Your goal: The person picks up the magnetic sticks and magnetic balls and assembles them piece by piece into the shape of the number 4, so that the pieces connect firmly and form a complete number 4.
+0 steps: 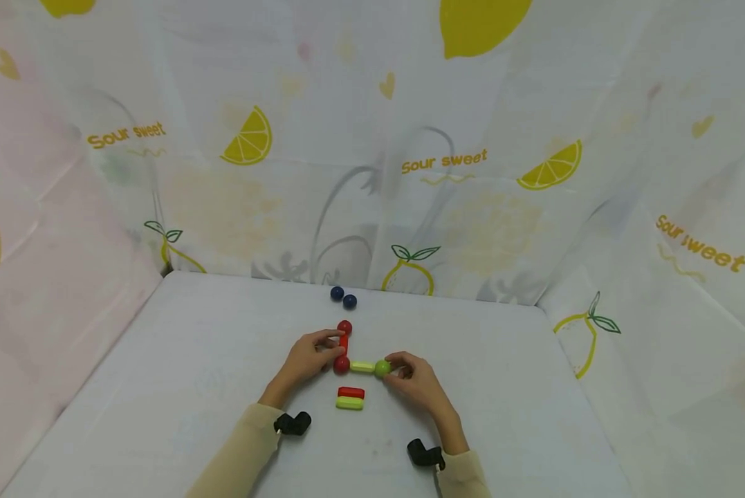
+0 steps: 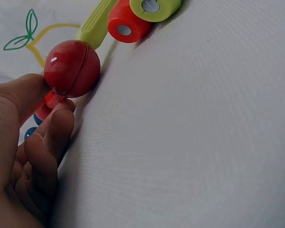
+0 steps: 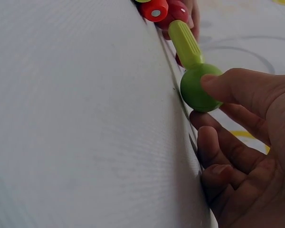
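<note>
Two red balls, the nearer one (image 1: 342, 364) at the corner, are joined by a red rod (image 1: 344, 344). From the corner ball a yellow-green rod (image 1: 362, 367) runs right to a green ball (image 1: 382, 369), forming an L on the table. My left hand (image 1: 310, 357) holds the red part from the left, thumb by the corner ball (image 2: 72, 69) and fingers around the red rod in the left wrist view. My right hand (image 1: 417, 382) pinches the green ball (image 3: 200, 87) between thumb and fingers.
Behind the L lie two dark blue balls (image 1: 337, 294). In front of it a loose red rod (image 1: 351, 393) and a loose yellow-green rod (image 1: 350, 403) lie side by side. A lemon-print cloth (image 1: 322, 138) hangs around the white table (image 1: 210, 332).
</note>
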`<state>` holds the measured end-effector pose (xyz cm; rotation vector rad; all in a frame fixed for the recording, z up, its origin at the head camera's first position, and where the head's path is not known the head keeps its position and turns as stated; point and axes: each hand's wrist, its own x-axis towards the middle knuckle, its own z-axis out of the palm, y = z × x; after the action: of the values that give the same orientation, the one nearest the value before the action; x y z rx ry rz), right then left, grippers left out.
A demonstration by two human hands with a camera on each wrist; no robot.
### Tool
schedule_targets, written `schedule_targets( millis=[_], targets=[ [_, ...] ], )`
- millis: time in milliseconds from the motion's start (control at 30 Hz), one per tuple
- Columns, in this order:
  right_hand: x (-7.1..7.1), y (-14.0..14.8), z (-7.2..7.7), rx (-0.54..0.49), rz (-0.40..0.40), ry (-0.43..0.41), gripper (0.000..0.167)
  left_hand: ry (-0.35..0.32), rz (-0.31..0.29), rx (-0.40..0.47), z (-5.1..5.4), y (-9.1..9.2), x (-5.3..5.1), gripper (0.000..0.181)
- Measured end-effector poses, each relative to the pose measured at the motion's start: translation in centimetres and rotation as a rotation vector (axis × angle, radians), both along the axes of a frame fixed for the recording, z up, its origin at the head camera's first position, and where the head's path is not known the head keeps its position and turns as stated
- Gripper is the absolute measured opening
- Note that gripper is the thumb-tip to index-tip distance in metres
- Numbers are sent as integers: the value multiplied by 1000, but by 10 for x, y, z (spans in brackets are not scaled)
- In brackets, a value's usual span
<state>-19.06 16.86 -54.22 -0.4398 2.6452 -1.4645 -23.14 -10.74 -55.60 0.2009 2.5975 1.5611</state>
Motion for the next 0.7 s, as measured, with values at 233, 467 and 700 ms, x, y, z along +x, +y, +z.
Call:
schedule_targets(
  millis=[233, 467, 700],
  targets=[
    [-1, -1, 1, 30, 4, 2, 29, 5, 2, -8, 1, -1, 1, 41],
    [-2, -2, 1, 21, 3, 19, 30, 3, 0, -1, 3, -2, 1, 41],
    [0, -2, -1, 14, -9, 12, 30, 2, 0, -2, 1, 0, 1, 41]
  ],
)
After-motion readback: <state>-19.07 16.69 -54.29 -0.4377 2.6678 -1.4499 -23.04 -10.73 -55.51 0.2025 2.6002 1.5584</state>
